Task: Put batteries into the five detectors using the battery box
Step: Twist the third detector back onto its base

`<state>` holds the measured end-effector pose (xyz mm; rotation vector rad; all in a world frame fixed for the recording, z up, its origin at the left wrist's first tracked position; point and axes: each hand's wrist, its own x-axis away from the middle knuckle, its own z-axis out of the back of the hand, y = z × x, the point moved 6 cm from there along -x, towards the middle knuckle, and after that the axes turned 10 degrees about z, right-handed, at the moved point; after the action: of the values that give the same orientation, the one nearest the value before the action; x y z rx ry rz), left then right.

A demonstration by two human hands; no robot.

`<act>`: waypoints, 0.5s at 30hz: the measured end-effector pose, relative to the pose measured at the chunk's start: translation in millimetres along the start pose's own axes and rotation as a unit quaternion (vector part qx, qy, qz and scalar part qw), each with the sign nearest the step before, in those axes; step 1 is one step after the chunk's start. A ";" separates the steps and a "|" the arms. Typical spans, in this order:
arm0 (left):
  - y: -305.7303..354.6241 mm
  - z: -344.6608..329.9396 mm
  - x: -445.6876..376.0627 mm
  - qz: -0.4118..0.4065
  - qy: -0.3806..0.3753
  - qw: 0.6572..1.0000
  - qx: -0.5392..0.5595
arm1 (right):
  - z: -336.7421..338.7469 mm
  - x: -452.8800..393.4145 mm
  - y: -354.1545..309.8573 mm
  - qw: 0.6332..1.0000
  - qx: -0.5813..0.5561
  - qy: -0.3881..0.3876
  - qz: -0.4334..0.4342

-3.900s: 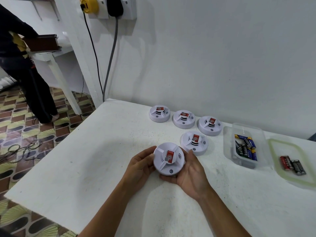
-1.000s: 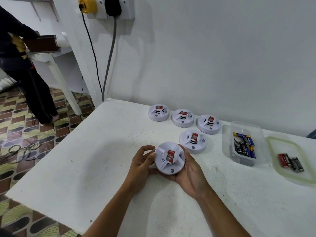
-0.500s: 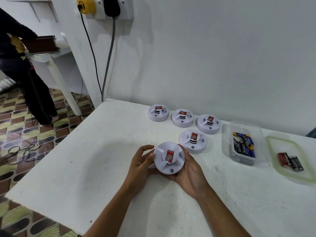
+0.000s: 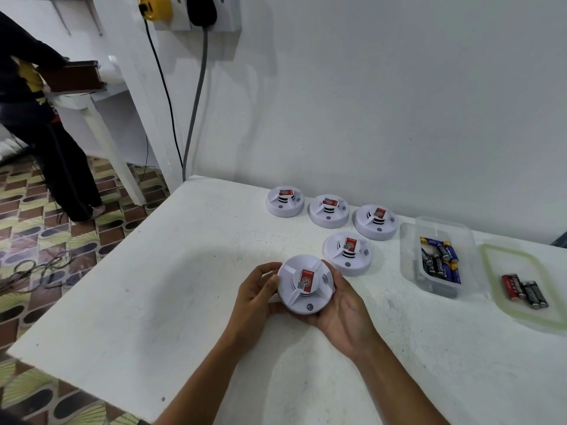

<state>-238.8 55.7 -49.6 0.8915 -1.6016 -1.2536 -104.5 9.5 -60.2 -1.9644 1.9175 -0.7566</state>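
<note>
We've got one round white plastic detector with a red sticker [image 4: 305, 283] lifted off the white table [image 4: 153, 302], left hand [image 4: 256, 297] curled round its left rim, right hand [image 4: 345, 314] cupping it from the right and underneath. Four more round white detectors [image 4: 347, 253] sit further back by the wall. To their right the clear plastic battery box [image 4: 441, 259] holds dark and blue batteries, and its green-rimmed lid [image 4: 521, 286] carries a red and some black ones. Labels are too small to read
</note>
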 end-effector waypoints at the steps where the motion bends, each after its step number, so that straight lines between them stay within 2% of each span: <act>1: -0.1 -1.4 1.3 -0.005 0.001 0.999 -0.033 | -2.0 2.3 0.7 1.000 -0.008 -0.003 0.003; 4: 3.2 -11.1 5.9 -0.020 -0.030 0.986 -0.166 | -7.3 8.7 7.0 0.999 -0.033 -0.020 0.009; 7: 19.1 -25.1 0.9 -0.098 -0.056 0.940 -0.321 | -22.0 6.1 4.6 0.998 -0.050 -0.030 0.017; 9: 32.2 -23.1 -10.7 -0.111 -0.019 0.933 -0.342 | -32.4 -1.2 -6.2 0.999 -0.002 -0.024 0.029; 11: 46.9 -13.6 -22.3 -0.120 0.035 0.938 -0.325 | -39.7 -9.4 -21.7 0.991 0.128 -0.001 0.045; 13: 59.0 -11.0 -41.4 -0.141 0.035 0.936 -0.320 | -37.9 -17.9 -45.8 0.940 0.324 0.051 0.092; 14: 62.6 -10.3 -51.1 -0.144 0.026 0.933 -0.328 | -35.4 -20.7 -60.0 0.893 0.421 0.085 0.131; 15: 64.4 -11.5 -61.9 -0.140 0.011 0.928 -0.344 | -30.3 -22.7 -76.7 0.830 0.511 0.122 0.186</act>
<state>-207.5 123.3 1.1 0.6786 -0.9080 -1.8362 -56.9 41.7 3.1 -0.8344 1.4020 -1.5268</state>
